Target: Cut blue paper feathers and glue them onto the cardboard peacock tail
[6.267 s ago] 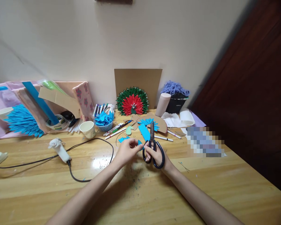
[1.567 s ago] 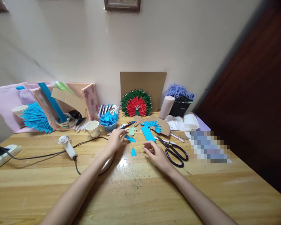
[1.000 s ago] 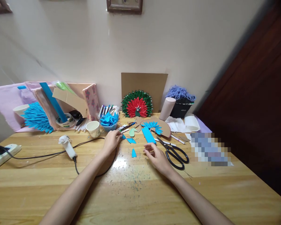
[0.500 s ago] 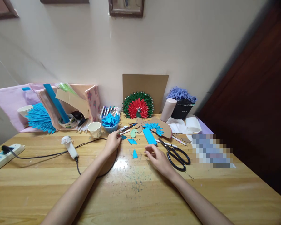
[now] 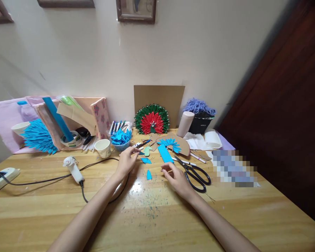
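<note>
My left hand (image 5: 128, 160) is closed at the fingertips on a small blue paper piece (image 5: 141, 153), beside the pens. My right hand (image 5: 175, 176) hovers over the table with fingers apart and curved, holding nothing, just below a blue paper strip (image 5: 165, 153) and left of the black scissors (image 5: 196, 175). Two more blue pieces, a pointed one (image 5: 146, 160) and an upright one (image 5: 149, 175), lie between my hands. Behind them are a green paper shape (image 5: 147, 151) and a cardboard fan (image 5: 184, 146) with blue petals (image 5: 173, 144).
A white glue gun (image 5: 73, 169) with a looping black cable lies at left. Behind stand a paper cup (image 5: 103, 148), a bowl of blue pieces (image 5: 121, 138), a red-green feathered craft (image 5: 152, 120) and a pink bottle (image 5: 186, 124). A power strip (image 5: 5, 180) sits far left.
My left hand has closed on the small blue piece that lay by the pens. My right hand keeps nearly the same pose. The view has shifted slightly.
</note>
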Action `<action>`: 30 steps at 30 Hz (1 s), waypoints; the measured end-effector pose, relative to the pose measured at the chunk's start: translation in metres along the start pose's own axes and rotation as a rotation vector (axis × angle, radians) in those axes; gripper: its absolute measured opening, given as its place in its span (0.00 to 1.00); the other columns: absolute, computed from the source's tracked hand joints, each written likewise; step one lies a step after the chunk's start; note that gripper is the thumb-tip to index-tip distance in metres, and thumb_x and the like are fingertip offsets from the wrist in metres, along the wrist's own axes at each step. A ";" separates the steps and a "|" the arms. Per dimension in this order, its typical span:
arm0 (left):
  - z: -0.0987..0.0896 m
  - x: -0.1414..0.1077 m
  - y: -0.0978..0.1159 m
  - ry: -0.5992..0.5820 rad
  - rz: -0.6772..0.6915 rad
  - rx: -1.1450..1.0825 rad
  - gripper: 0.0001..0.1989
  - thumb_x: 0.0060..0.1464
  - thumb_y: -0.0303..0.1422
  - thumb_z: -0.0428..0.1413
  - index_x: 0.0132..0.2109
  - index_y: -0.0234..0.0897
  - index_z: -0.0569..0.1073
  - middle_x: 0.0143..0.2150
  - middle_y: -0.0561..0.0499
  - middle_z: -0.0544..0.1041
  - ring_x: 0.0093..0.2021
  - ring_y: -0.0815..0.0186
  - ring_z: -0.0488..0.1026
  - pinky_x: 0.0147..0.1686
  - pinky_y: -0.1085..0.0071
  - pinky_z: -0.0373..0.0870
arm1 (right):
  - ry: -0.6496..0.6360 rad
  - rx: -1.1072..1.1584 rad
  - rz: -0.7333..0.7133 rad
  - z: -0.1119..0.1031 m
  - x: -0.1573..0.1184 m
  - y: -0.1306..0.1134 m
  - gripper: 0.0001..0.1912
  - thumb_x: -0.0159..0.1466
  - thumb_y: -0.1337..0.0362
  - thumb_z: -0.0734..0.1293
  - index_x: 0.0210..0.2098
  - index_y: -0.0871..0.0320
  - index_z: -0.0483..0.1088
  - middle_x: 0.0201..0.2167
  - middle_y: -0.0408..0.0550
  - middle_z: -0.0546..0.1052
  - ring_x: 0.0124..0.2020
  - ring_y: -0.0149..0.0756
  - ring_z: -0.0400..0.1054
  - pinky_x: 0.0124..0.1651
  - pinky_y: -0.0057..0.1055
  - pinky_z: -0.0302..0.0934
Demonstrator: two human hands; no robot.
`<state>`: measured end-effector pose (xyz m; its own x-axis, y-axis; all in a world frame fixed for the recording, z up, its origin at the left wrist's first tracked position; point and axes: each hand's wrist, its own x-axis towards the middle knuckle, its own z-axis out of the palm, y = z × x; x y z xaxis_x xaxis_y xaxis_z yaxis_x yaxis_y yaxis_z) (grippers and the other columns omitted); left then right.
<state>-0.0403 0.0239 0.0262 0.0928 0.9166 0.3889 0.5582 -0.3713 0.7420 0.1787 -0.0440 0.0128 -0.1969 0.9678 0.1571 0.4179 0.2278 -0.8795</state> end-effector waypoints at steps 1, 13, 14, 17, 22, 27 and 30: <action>0.005 -0.002 0.006 -0.057 -0.052 -0.102 0.07 0.49 0.31 0.52 0.35 0.36 0.74 0.36 0.48 0.75 0.38 0.63 0.72 0.40 0.67 0.67 | 0.020 0.005 -0.008 -0.001 0.001 0.000 0.10 0.62 0.59 0.57 0.38 0.57 0.64 0.36 0.48 0.72 0.32 0.33 0.68 0.36 0.30 0.65; 0.059 -0.047 0.037 -0.333 -0.192 -0.476 0.14 0.49 0.35 0.54 0.42 0.32 0.69 0.30 0.48 0.74 0.30 0.66 0.72 0.30 0.72 0.67 | 0.021 0.010 -0.107 -0.005 0.001 0.001 0.07 0.60 0.63 0.60 0.35 0.58 0.67 0.32 0.46 0.71 0.34 0.32 0.67 0.33 0.27 0.65; 0.060 -0.048 0.037 -0.319 -0.191 -0.467 0.14 0.49 0.36 0.54 0.42 0.32 0.68 0.30 0.48 0.74 0.30 0.66 0.71 0.29 0.72 0.67 | 0.021 0.003 -0.115 -0.005 0.001 0.002 0.07 0.60 0.63 0.60 0.34 0.58 0.67 0.32 0.46 0.71 0.34 0.32 0.67 0.33 0.27 0.64; 0.064 -0.049 0.035 -0.301 -0.203 -0.477 0.14 0.49 0.37 0.55 0.41 0.32 0.70 0.32 0.46 0.74 0.32 0.66 0.71 0.31 0.72 0.66 | 0.039 -0.025 -0.133 -0.006 0.002 0.002 0.07 0.61 0.63 0.60 0.32 0.58 0.67 0.31 0.45 0.70 0.33 0.32 0.67 0.34 0.28 0.64; 0.070 -0.050 0.033 -0.323 -0.274 -0.598 0.12 0.47 0.37 0.56 0.32 0.30 0.71 0.28 0.47 0.74 0.28 0.67 0.71 0.29 0.73 0.66 | 0.075 -0.091 -0.169 -0.009 0.002 0.000 0.06 0.61 0.64 0.59 0.31 0.57 0.66 0.31 0.45 0.70 0.32 0.32 0.66 0.35 0.29 0.64; 0.070 -0.051 0.033 -0.344 -0.307 -0.660 0.13 0.47 0.40 0.56 0.32 0.31 0.71 0.27 0.48 0.74 0.28 0.67 0.70 0.30 0.73 0.66 | 0.083 -0.210 -0.301 -0.012 0.002 0.000 0.05 0.59 0.68 0.60 0.33 0.56 0.68 0.31 0.47 0.70 0.34 0.36 0.65 0.38 0.32 0.61; 0.070 -0.051 0.034 -0.342 -0.321 -0.695 0.14 0.46 0.41 0.57 0.31 0.31 0.72 0.27 0.48 0.74 0.28 0.68 0.70 0.30 0.73 0.66 | 0.084 -0.274 -0.363 -0.011 0.001 0.002 0.07 0.59 0.70 0.60 0.33 0.55 0.68 0.32 0.48 0.71 0.37 0.38 0.65 0.40 0.34 0.60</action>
<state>0.0315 -0.0257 -0.0062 0.3233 0.9463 -0.0027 -0.0252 0.0115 0.9996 0.1893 -0.0409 0.0161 -0.3059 0.8227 0.4791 0.5567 0.5628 -0.6110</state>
